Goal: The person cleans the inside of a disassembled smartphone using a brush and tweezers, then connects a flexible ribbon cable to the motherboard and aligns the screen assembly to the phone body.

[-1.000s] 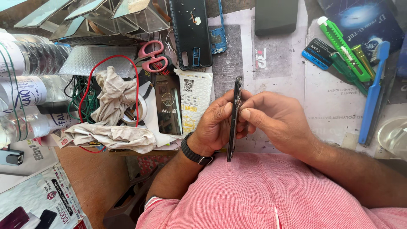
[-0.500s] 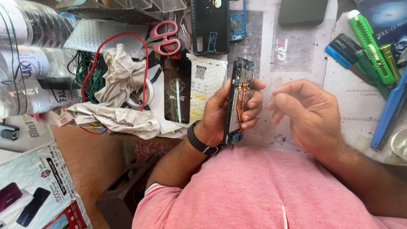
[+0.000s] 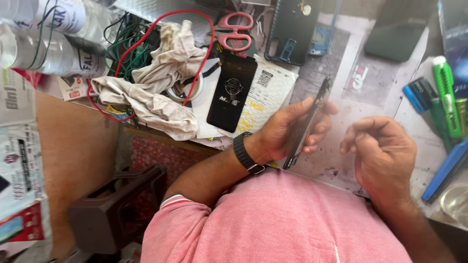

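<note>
A thin, rigid, likely fragile opened phone (image 3: pixel 308 122) is being gripped edge-on by the left hand (image 3: pixel 282 134), fingers (image 3: pixel 317 132) closed along its long sides, while the right hand (image 3: pixel 382 156) is being held loosely curled and empty just beside it.

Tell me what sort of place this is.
Probably a phone repair bench. The left hand holds an opened phone edge-on; a phone case, a boxed screen protector and scissors lie on the cluttered table.

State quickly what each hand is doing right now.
Left hand: closed around the phone, held edge-on.
Right hand: holding nothing, fingers loosely curled, apart from the phone.
</note>
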